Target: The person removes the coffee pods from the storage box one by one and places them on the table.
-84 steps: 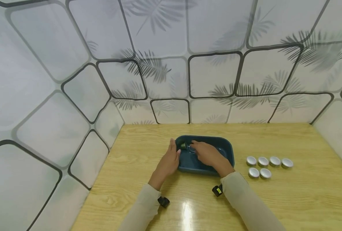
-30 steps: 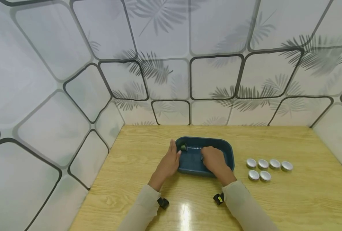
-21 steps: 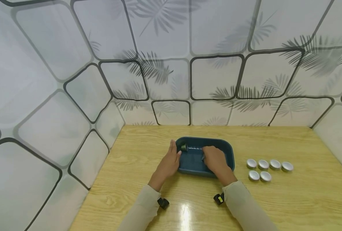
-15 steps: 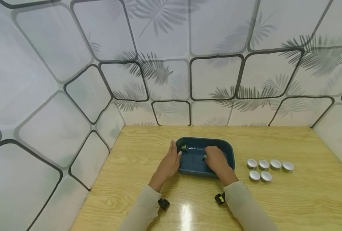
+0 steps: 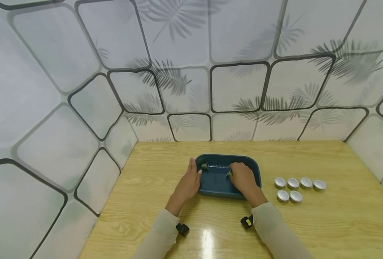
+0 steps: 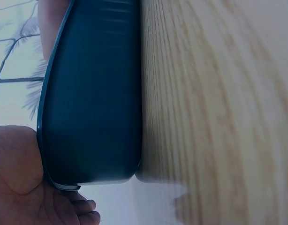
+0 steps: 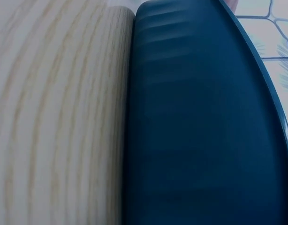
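Observation:
In the head view, my left hand (image 5: 188,182) holds the left end of the dark blue tray (image 5: 227,194), fingers along the outside and thumb over the rim. The left wrist view shows its palm (image 6: 15,159) right at the rim, fingertips past the corner. My right hand (image 5: 244,178) reaches into the tray with curled fingers and pinches a small green cup-shaped capsule (image 5: 229,173), mostly hidden by the hand. A second green capsule (image 5: 205,166) lies on its side in the far left corner. In the right wrist view the tray's wall (image 7: 205,117) hides that hand's fingers.
Several small white-topped round pieces (image 5: 293,183) stand in two rows on the wooden table (image 5: 346,219), right of the tray. A patterned wall (image 5: 188,126) rises at the table's back edge, with more wall at both sides.
My right hand has moved right inside the tray, away from the corner capsule, and now has a capsule in its fingers, its green side turned into view. My left hand stays at the tray.

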Tool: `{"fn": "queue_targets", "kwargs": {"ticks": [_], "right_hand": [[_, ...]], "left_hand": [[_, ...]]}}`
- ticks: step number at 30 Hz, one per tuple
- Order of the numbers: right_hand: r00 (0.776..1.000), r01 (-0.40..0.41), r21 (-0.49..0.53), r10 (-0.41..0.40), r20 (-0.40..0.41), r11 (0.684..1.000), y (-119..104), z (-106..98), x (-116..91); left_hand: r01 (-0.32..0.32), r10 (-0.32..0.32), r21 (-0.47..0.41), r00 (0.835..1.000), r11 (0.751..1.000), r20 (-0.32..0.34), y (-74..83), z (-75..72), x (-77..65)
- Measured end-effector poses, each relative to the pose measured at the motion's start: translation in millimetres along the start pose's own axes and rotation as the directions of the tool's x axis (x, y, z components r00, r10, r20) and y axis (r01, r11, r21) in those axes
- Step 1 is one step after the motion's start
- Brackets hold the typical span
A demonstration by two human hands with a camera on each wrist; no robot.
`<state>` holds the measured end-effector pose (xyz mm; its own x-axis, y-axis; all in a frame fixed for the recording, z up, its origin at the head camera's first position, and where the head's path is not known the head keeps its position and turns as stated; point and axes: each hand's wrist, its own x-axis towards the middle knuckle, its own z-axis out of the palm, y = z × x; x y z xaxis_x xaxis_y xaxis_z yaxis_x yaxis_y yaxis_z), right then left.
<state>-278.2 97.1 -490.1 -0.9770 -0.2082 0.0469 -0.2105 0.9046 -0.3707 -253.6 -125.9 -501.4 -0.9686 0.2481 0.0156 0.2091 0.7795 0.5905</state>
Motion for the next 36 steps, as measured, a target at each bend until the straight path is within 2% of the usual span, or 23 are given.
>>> {"fn": "queue_targets", "kwargs": {"ticks": [10, 30, 36], "right_hand": [[1.000, 0.017, 0.111, -0.016, -0.015, 0.994, 2.8, 7.9, -3.4], [0.996, 0.068, 0.179, -0.056, -0.071, 0.982, 8.1, 1.0, -6.0], [0.995, 0.080, 0.198, -0.066, -0.077, 0.977, 4.9, 4.8, -4.0]], "left_hand": [[0.006, -0.006, 0.022, 1.000, 1.000, 0.006, -0.2, 0.9, -3.5], [-0.007, 0.008, 0.014, 1.000, 1.000, -0.029, 3.6, 3.7, -1.9], [0.012, -0.012, 0.027, 1.000, 1.000, -0.027, 1.7, 2.2, -2.2]]}}
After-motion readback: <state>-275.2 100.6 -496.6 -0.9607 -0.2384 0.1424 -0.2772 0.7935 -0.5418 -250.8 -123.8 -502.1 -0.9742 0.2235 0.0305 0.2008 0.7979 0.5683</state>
